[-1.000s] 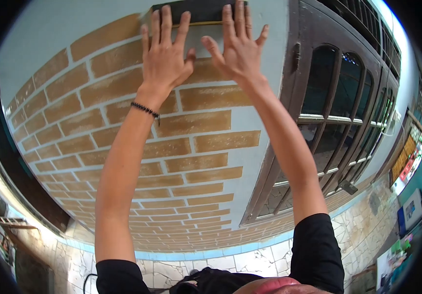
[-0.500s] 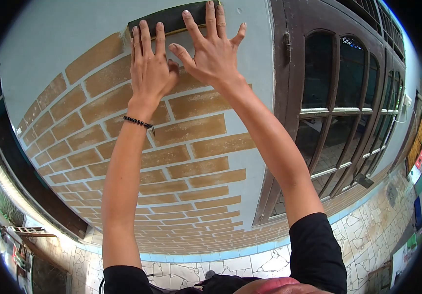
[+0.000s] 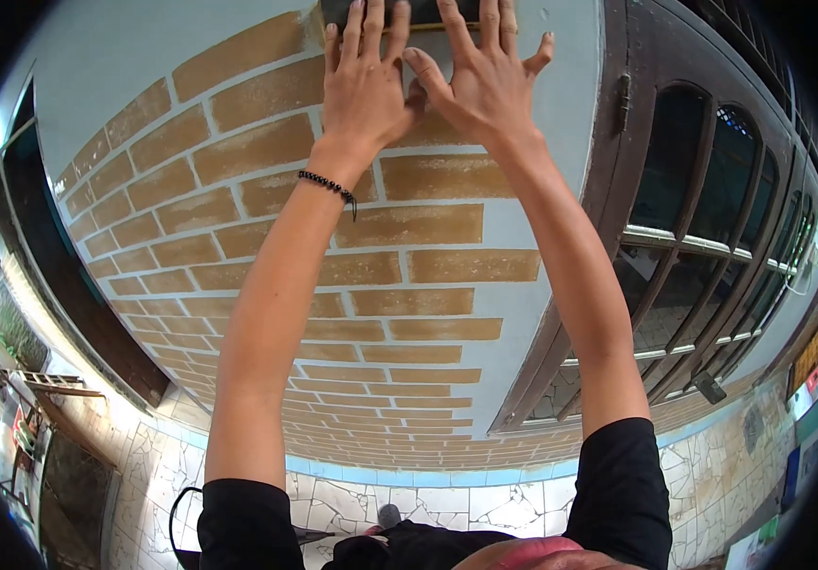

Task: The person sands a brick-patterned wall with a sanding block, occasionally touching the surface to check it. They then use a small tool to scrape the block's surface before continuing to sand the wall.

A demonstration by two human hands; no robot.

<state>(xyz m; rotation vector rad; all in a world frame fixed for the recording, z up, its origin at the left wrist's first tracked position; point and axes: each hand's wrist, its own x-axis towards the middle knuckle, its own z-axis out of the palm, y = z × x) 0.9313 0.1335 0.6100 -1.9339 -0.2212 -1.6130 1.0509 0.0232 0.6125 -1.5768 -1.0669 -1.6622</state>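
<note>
Both arms reach up the wall. My left hand (image 3: 366,100) lies with its fingers outstretched on a dark rectangular piece (image 3: 425,13) with a yellowish lower edge, at the top of the view. Beside it, my right hand (image 3: 487,85) presses on the same piece with fingers spread, its little finger off to the side. The two thumbs point towards each other just below the piece. Its upper part is cut off by the view's edge, and what lies behind it is hidden. Underneath the hands are tan painted brick shapes (image 3: 409,225) with pale lines between them.
To the right is a brown door (image 3: 608,190) with arched glass panes. A dark-framed opening (image 3: 76,256) stands on the left. Below, the floor (image 3: 513,503) has cracked-pattern pale tiles. Furniture and clutter (image 3: 24,408) sit at the lower left.
The view has shifted, so the wall, the dark piece and both hands appear further right and higher. Both hands still rest on the dark piece; the left fingers look slightly more spread.
</note>
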